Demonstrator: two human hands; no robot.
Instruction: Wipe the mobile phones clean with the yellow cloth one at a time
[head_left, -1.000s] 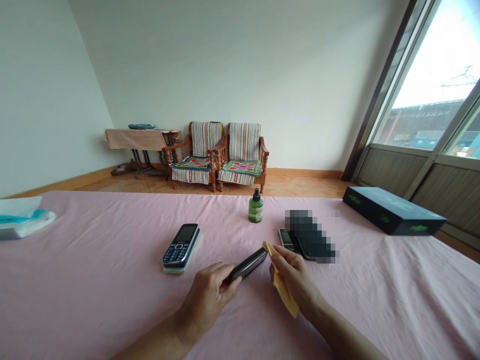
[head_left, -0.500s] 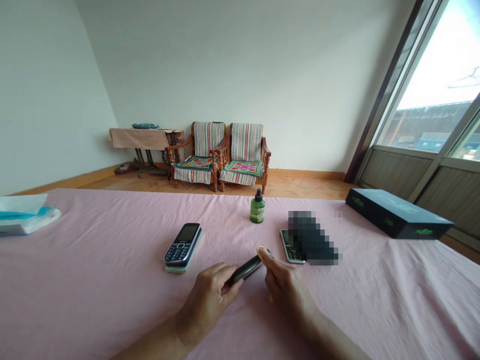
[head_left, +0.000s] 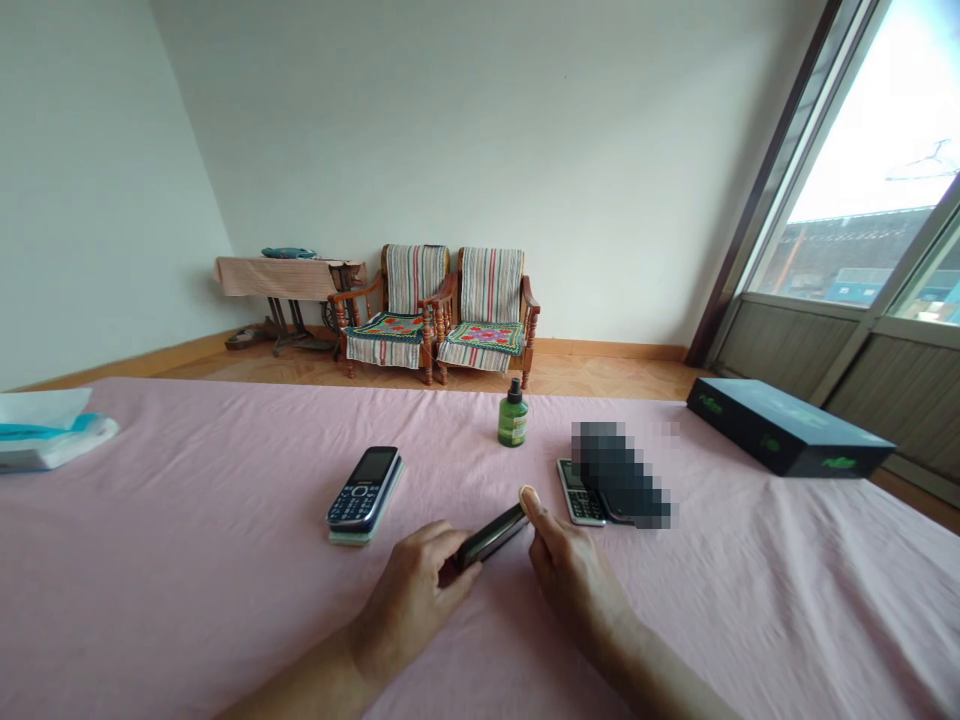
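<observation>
My left hand holds the near left end of a slim black phone, tilted up edge-on above the cloth, so its faces are mostly hidden. At the phone's far right end, my right hand grips with thumb and fingers; its lower fingers are curled in. To the left lies a dark blue keypad phone on top of a pale flat item. Beyond my right hand rests a silver-edged keypad phone, partly covered by a dark pixelated object.
A green spray bottle stands upright near the back of the pink cloth. At the right is a black box with green print. A tissue pack lies at far left. Two wooden armchairs stand behind.
My right thumb has shifted slightly at the phone's far end. The phone stays between both hands, and the whole view has drifted a little.
</observation>
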